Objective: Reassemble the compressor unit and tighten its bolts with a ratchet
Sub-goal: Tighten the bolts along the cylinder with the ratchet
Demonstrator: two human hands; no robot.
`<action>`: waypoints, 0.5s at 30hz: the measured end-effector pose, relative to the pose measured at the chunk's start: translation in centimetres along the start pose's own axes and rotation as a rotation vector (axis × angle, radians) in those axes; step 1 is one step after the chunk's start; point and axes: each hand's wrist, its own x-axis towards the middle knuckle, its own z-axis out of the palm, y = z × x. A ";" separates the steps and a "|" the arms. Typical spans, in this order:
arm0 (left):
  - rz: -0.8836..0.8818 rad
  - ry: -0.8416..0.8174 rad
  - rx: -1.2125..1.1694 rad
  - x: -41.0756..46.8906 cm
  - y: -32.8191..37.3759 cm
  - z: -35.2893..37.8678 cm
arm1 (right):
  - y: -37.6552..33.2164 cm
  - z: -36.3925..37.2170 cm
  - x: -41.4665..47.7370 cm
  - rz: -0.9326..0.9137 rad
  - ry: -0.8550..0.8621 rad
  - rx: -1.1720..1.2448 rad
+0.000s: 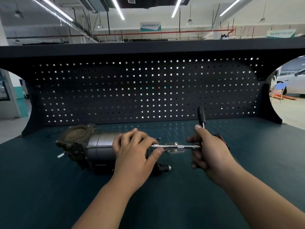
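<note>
On the dark teal bench, just in front of the pegboard, one compressor unit lies on its side — flanged, gasket-faced end to the left, cylindrical housing running right. Two hands in play. The left hand is draped over the right end of the housing, fingers bent around it and holding it down, thumb tucked out beside the tip of the tool. The right hand is closed around the one ratchet at its head, and the black handle stands up out of the fist, pointing toward the pegboard. From that fist a single chrome extension bar runs level to the left, and its far end meets the compressor right at the left hand's fingers — whether a socket sits on a bolt there cannot be told, since the hand hides it. One bolt pokes out at the flanged end, low on the left side. One flat bright metal plate lies on the bench just behind and beneath the bar, between the two hands. Behind the right hand, a sliver of one red object shows, too hidden to name.
</note>
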 end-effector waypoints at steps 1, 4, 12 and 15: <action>-0.002 -0.002 -0.001 0.0 0.1 0.0 | -0.1 0.0 -0.1 0.008 -0.001 0.018; -0.011 -0.030 -0.006 0.0 0.2 -0.2 | -0.3 0.0 -0.1 0.008 -0.009 0.026; -0.007 -0.053 0.011 0.0 0.1 -0.3 | 0.2 -0.5 -0.2 -0.247 0.063 -0.304; -0.007 -0.060 0.008 0.0 0.0 -0.3 | 0.6 -1.2 -0.3 -0.436 0.081 -0.490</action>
